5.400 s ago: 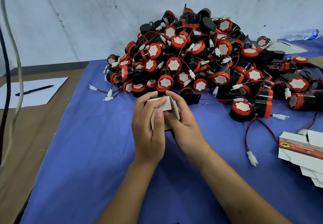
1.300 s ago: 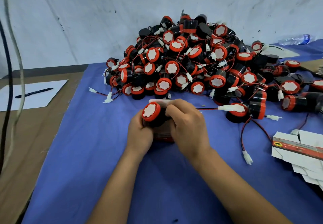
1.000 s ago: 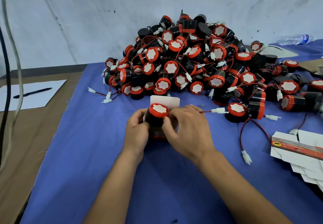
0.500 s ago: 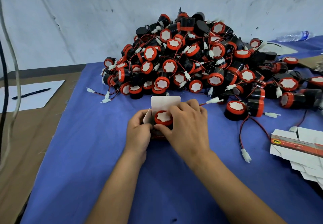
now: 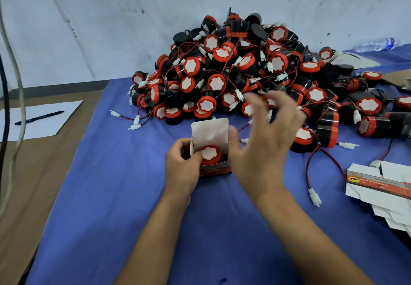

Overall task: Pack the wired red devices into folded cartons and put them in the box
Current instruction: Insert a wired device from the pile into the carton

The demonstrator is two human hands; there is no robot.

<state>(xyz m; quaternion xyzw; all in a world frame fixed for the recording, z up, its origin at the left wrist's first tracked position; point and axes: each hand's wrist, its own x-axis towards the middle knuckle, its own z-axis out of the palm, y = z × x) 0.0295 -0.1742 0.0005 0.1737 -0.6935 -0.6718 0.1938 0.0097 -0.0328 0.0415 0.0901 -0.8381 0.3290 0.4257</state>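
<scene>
A blue cloth (image 5: 124, 196) covers most of the table, and everything here is placed against the carton (image 5: 211, 144) that stands on it near the middle. Beyond the carton, toward the pale wall, rises the heap of wired red devices (image 5: 255, 73), black-bodied with red caps and white round faces, red and black leads and white plugs trailing out at its near edge. Far to the right of the carton lies a stack of flat cartons (image 5: 384, 187), white with a red and orange printed strip. Far to the left of it, off the cloth on the brown surface, a sheet of paper (image 5: 37, 120) carries a black pen (image 5: 39, 118). The right hand (image 5: 264, 147) hovers just right of the carton and partly above it, blurred, its fingers spread and loosely bent with nothing between them (no contact with the carton can be made out). The left hand (image 5: 183, 164) is clamped on the carton's left side, fingers wrapped behind the wall and the thumb lying across the front edge, touching the cap of the red device (image 5: 210, 154) inside. The carton stands upright with its long axis vertical, its mouth facing up and its white lid flap raised at the far side; a side flap stands out at the left. The device sits in that mouth between the two hands, white face pointing up and slightly toward the camera, its body sunk below the rim and its wire out of sight.
</scene>
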